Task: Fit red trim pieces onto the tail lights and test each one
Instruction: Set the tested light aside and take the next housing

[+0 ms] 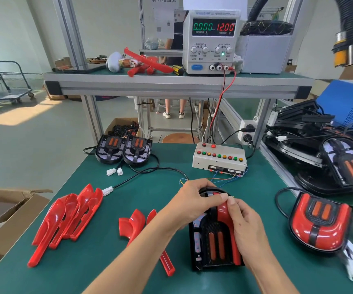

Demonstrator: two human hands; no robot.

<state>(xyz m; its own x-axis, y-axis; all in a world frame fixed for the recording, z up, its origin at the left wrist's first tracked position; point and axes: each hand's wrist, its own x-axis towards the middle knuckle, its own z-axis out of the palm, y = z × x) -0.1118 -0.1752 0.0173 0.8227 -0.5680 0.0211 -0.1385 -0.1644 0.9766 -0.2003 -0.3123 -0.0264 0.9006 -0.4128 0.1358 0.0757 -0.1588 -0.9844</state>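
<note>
One tail light (320, 223) at the right edge of the table already wears its full red trim. Both hands work on another (211, 236) at the table's centre: the left hand (190, 204) grips its top, the right hand (243, 219) pinches a red trim piece (226, 221) along its right side (left side bare). Two untrimmed lights (123, 149) wait at the back, near spare trim (65, 219).

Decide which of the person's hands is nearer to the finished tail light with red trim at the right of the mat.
Right. The right hand pinches the red trim piece just left of that finished tail light; the left hand is farther left, gripping the tail light being assembled.
</note>
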